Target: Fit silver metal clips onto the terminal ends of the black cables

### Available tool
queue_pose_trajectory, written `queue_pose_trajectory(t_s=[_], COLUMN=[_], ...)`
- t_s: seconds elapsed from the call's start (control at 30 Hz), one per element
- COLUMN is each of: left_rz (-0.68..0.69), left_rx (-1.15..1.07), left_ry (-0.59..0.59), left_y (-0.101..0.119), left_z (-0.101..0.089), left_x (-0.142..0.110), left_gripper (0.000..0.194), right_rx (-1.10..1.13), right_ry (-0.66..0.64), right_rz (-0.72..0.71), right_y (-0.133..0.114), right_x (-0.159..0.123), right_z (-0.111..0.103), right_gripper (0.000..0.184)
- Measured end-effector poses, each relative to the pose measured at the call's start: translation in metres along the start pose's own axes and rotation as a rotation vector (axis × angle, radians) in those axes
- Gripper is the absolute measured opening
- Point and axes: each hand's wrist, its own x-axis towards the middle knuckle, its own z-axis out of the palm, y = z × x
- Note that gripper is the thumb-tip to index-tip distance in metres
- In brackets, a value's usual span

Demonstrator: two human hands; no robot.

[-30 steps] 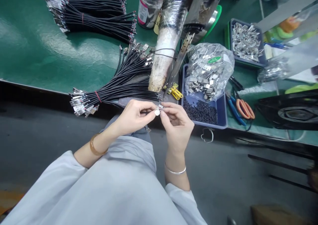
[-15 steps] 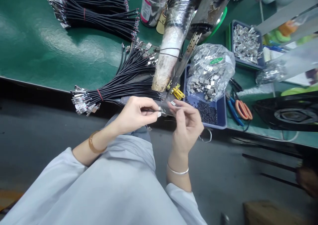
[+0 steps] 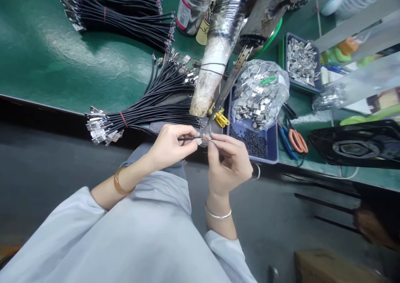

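My left hand (image 3: 170,145) is closed in a pinch on the end of a thin black wire (image 3: 187,138), just below the table's front edge. My right hand (image 3: 229,162) is closed too, thumb and forefinger pinching a small metal clip (image 3: 207,137) against the wire's tip. Both hands meet beside a bundle of black wires (image 3: 150,108) with metal terminals, tied with a red band. To the right, a blue tray (image 3: 272,147) of small black pieces also holds a clear bag of metal clips (image 3: 261,95).
More wire bundles (image 3: 118,12) lie at the back of the green table (image 3: 46,54). A wrapped tool (image 3: 215,62) leans over the middle. Orange-handled scissors (image 3: 295,139) and blue pliers lie right of the tray. Another tray of metal parts (image 3: 301,62) stands behind.
My right hand drew away from the left to the right half a second ago, then came back; its fingertips now meet the wire's tip again.
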Motion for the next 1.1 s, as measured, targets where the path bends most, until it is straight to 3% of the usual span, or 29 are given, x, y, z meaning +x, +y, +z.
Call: queue_pose_trajectory(t_s=[0.13,0.2,0.37,0.47,0.73,1.1], left_rz=[-0.022,-0.052,-0.13,-0.143,-0.114,-0.076], left_rx=[-0.017,-0.053,-0.136,-0.152,-0.111,-0.059], left_ry=[0.02,0.032,0.06,0.063,0.136,0.212], left_y=[0.001,0.002,0.003,0.004,0.002,0.004], left_z=[0.001,0.001,0.0,0.0,0.006,0.012], left_x=[0.001,0.002,0.004,0.006,0.007,0.012], left_gripper=[0.016,0.016,0.014,0.015,0.02,0.018], right_rx=[0.101,0.117,0.147,0.125,-0.163,-0.198], right_ry=[0.016,-0.012,0.055,0.005,-0.054,-0.079], right_rz=[0.145,0.139,0.164,0.178,-0.185,-0.263], right_y=[0.003,0.004,0.006,0.009,0.01,0.012], right_x=[-0.002,-0.003,-0.005,-0.005,0.001,0.008], right_z=[-0.001,-0.002,-0.002,-0.001,0.001,0.002], right_gripper=[0.006,0.005,0.004,0.003,0.017,0.023])
